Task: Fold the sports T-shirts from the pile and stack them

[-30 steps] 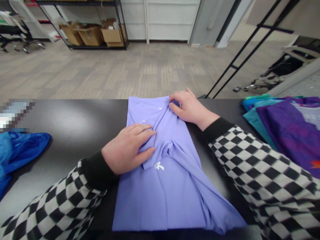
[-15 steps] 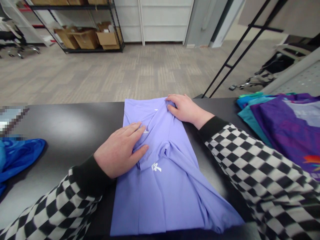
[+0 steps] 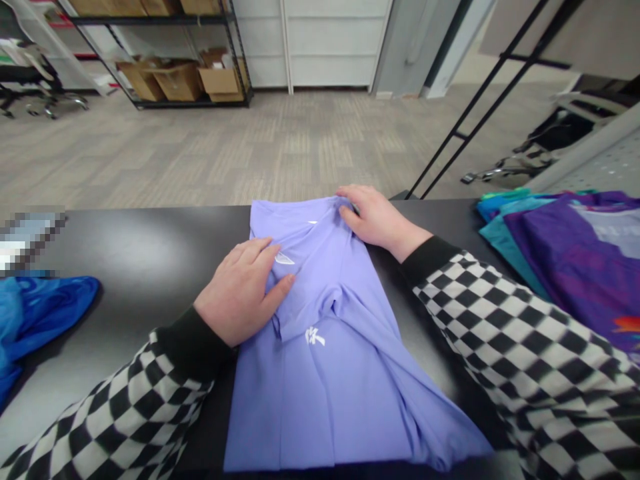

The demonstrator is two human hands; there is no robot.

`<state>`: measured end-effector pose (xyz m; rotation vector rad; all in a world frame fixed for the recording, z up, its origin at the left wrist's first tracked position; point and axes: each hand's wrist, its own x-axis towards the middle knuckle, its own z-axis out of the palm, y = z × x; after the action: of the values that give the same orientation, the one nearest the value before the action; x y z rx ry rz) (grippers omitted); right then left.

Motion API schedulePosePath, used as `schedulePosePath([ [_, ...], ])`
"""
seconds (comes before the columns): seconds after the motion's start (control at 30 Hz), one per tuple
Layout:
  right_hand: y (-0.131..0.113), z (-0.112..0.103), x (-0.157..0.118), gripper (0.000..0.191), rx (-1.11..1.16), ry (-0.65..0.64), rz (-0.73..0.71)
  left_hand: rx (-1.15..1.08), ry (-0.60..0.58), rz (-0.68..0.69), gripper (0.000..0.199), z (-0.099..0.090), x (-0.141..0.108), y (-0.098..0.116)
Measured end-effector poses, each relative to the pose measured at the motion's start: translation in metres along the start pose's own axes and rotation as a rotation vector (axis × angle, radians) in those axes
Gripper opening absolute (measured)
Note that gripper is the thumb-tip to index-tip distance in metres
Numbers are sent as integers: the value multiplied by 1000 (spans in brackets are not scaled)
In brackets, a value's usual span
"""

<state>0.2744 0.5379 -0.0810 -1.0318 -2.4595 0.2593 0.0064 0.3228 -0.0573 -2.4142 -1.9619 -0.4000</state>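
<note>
A lavender garment (image 3: 350,387) with white logos lies partly folded on the black table (image 3: 150,253). Its lower right part spreads out in loose, bunched folds. My left hand (image 3: 243,287) rests on the garment's left edge, fingers extended and thumb apart, beside a white logo. At the far right corner, my right hand (image 3: 373,217) touches the fabric with its fingertips; thumb and fingers are apart, and whether cloth is pinched between them cannot be made out.
Purple (image 3: 575,247) and teal (image 3: 517,230) garments are piled at the right. Blue fabric (image 3: 50,307) lies at the left, near a pixelated object (image 3: 27,240). Beyond the table stand a shelf with cardboard boxes (image 3: 177,80) and a black metal frame (image 3: 463,133).
My left hand has slid slightly towards the garment's left edge, uncovering more of the white logo. My right hand stays at the far corner. The whole view has shifted a little.
</note>
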Motion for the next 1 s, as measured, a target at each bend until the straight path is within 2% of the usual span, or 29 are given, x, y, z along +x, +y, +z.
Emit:
schedulePosePath([
  [0.1,2,2,0,46,36,-44,-42,-10,10,-8,49,-1,4,-6],
  [0.23,4,1,2,44,38,7,32,-25,15,-60,36,-7,9,-16],
  [0.5,2,-1,2,43,26,3,61,85,-21,-296,31,-8,12,-22],
  [0.67,4,1,2,42,21,4,59,78,-82,-321,28,-12,14,-22],
  [0.87,5,1,2,38,14,1,49,81,-101,-375,29,-19,17,-29],
  [1.0,4,1,2,38,17,1,50,105,-45,-344,30,-20,16,-31],
])
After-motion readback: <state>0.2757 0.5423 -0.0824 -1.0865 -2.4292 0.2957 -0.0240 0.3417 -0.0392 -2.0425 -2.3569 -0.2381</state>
